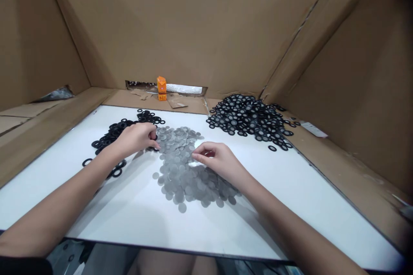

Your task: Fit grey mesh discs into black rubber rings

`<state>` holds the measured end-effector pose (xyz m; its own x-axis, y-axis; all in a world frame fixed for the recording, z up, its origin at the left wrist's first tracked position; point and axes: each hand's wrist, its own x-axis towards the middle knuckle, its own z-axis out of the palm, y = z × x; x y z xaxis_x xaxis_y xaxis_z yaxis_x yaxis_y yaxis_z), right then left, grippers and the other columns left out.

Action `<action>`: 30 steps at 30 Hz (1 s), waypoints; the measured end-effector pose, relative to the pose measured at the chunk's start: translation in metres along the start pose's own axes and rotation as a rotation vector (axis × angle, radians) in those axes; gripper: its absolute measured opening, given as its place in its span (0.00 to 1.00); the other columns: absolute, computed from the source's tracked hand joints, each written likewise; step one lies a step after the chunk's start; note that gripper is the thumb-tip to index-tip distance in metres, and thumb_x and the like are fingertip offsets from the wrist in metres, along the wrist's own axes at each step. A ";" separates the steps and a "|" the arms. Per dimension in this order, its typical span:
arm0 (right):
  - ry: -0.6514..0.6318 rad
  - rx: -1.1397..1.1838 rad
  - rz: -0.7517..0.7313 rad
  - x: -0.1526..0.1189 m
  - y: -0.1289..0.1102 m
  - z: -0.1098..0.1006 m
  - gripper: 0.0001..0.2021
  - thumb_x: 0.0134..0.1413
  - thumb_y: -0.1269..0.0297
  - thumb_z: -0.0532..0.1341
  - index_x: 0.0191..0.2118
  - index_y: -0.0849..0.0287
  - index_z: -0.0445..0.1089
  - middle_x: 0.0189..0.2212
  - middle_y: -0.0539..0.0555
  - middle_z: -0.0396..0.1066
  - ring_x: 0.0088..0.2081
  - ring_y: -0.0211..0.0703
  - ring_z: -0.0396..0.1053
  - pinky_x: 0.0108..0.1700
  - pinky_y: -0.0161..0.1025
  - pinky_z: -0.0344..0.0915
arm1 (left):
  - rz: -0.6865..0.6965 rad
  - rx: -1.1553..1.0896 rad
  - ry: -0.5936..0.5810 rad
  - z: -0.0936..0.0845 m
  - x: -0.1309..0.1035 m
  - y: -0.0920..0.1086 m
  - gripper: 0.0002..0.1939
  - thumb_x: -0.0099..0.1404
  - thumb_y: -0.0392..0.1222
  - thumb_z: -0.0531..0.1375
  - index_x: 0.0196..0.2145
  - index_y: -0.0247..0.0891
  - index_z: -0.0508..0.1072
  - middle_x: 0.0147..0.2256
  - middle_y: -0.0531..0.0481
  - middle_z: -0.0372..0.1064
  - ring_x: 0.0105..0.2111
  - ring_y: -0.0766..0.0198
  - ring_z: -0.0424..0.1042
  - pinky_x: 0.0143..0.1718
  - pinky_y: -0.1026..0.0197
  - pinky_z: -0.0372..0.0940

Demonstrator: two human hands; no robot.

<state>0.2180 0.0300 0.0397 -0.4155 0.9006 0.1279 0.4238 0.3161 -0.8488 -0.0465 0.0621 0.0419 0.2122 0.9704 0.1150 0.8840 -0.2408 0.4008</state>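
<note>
My left hand (138,137) is over the right edge of a pile of black rings (112,134), its fingers curled; black ring edges show by the fingertips, and whether one is held is hidden. Thin grey discs (183,176) lie spread in the middle of the white board. Above the right side of these discs is my right hand (214,159), thumb and index fingertip brought together in a pinch; anything between them is too small to make out. At the back right a large heap of black rings with grey centres (248,118) lies apart from both hands.
Cardboard walls (161,30) surround the white board (129,219). A small orange carton (161,85) stands at the back by a slot in the cardboard. A white label (313,129) lies right of the large heap. Loose rings lie left of my left forearm.
</note>
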 end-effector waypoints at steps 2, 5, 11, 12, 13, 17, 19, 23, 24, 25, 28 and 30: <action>0.002 0.089 0.012 0.000 0.001 0.003 0.08 0.51 0.60 0.64 0.29 0.59 0.75 0.29 0.52 0.75 0.32 0.42 0.70 0.35 0.38 0.64 | 0.076 -0.207 -0.001 0.008 -0.003 0.011 0.17 0.49 0.51 0.67 0.22 0.39 0.65 0.27 0.53 0.69 0.30 0.62 0.65 0.28 0.64 0.52; 0.035 0.211 0.001 0.000 0.001 0.008 0.09 0.50 0.58 0.65 0.31 0.59 0.76 0.30 0.52 0.75 0.32 0.41 0.70 0.36 0.37 0.64 | 0.103 -0.586 -0.107 0.025 -0.012 0.033 0.15 0.51 0.48 0.66 0.22 0.37 0.64 0.22 0.55 0.63 0.25 0.66 0.63 0.26 0.66 0.54; -0.017 0.296 -0.023 -0.002 0.004 0.013 0.09 0.51 0.57 0.66 0.30 0.59 0.75 0.32 0.52 0.74 0.36 0.41 0.70 0.39 0.37 0.64 | -0.105 -1.176 -0.310 0.055 -0.030 0.059 0.18 0.52 0.48 0.67 0.27 0.38 0.62 0.15 0.61 0.57 0.14 0.73 0.55 0.15 0.70 0.48; -0.021 0.312 -0.005 -0.002 0.004 0.013 0.10 0.51 0.57 0.66 0.31 0.59 0.75 0.31 0.51 0.74 0.34 0.40 0.70 0.38 0.36 0.64 | -0.126 -1.267 -0.330 0.057 -0.032 0.060 0.19 0.53 0.50 0.67 0.27 0.38 0.61 0.15 0.60 0.58 0.14 0.73 0.56 0.15 0.70 0.50; -0.028 0.328 0.014 -0.002 0.005 0.013 0.10 0.50 0.57 0.66 0.30 0.59 0.75 0.30 0.51 0.73 0.33 0.39 0.69 0.37 0.36 0.63 | -0.149 -1.349 -0.343 0.058 -0.034 0.061 0.19 0.54 0.51 0.67 0.27 0.38 0.61 0.15 0.60 0.58 0.15 0.73 0.57 0.15 0.71 0.51; -0.036 0.367 0.049 -0.003 0.004 0.014 0.09 0.48 0.59 0.68 0.29 0.60 0.75 0.26 0.49 0.72 0.30 0.37 0.67 0.33 0.34 0.61 | -0.231 -1.550 -0.380 0.058 -0.040 0.064 0.20 0.56 0.52 0.67 0.27 0.37 0.61 0.16 0.59 0.59 0.15 0.75 0.58 0.16 0.72 0.55; 0.010 0.360 0.043 -0.004 0.001 0.016 0.07 0.45 0.61 0.69 0.28 0.60 0.75 0.26 0.49 0.72 0.29 0.37 0.67 0.32 0.34 0.61 | -0.240 -1.582 -0.395 0.058 -0.042 0.066 0.19 0.55 0.50 0.67 0.27 0.36 0.62 0.17 0.57 0.61 0.16 0.74 0.60 0.16 0.73 0.56; 0.078 0.325 0.069 -0.007 -0.006 0.018 0.07 0.41 0.63 0.70 0.25 0.61 0.75 0.24 0.50 0.73 0.28 0.38 0.67 0.31 0.35 0.61 | -0.240 -1.595 -0.391 0.058 -0.044 0.069 0.20 0.55 0.50 0.68 0.28 0.36 0.63 0.17 0.56 0.63 0.17 0.73 0.63 0.17 0.73 0.58; 0.085 0.324 0.085 -0.008 -0.007 0.018 0.08 0.41 0.63 0.70 0.24 0.61 0.75 0.23 0.50 0.73 0.27 0.38 0.67 0.31 0.35 0.61 | -0.231 -1.590 -0.385 0.057 -0.044 0.070 0.20 0.55 0.51 0.68 0.28 0.36 0.62 0.17 0.57 0.63 0.17 0.73 0.63 0.17 0.73 0.58; 0.088 0.332 0.102 -0.008 -0.008 0.019 0.08 0.41 0.63 0.70 0.24 0.61 0.74 0.23 0.50 0.72 0.27 0.37 0.66 0.30 0.35 0.61 | -0.220 -1.580 -0.375 0.056 -0.044 0.070 0.20 0.55 0.51 0.68 0.28 0.36 0.62 0.16 0.57 0.63 0.16 0.74 0.63 0.17 0.73 0.59; 0.082 0.400 0.145 -0.008 -0.007 0.020 0.09 0.40 0.64 0.70 0.22 0.61 0.72 0.22 0.48 0.70 0.25 0.35 0.65 0.29 0.34 0.60 | -0.172 -1.547 -0.334 0.053 -0.044 0.071 0.19 0.57 0.51 0.66 0.29 0.36 0.62 0.16 0.57 0.64 0.16 0.74 0.63 0.17 0.73 0.60; 0.088 0.457 0.167 -0.007 -0.004 0.021 0.11 0.36 0.65 0.72 0.22 0.61 0.69 0.21 0.47 0.69 0.24 0.34 0.64 0.29 0.33 0.60 | -0.146 -1.530 -0.309 0.053 -0.045 0.071 0.18 0.58 0.50 0.66 0.29 0.36 0.62 0.16 0.56 0.64 0.16 0.73 0.64 0.18 0.72 0.61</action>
<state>0.2021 0.0161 0.0318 -0.2937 0.9559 -0.0027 0.0745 0.0200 -0.9970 0.0290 0.0026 0.0176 0.4094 0.9054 -0.1126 -0.3012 0.2506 0.9200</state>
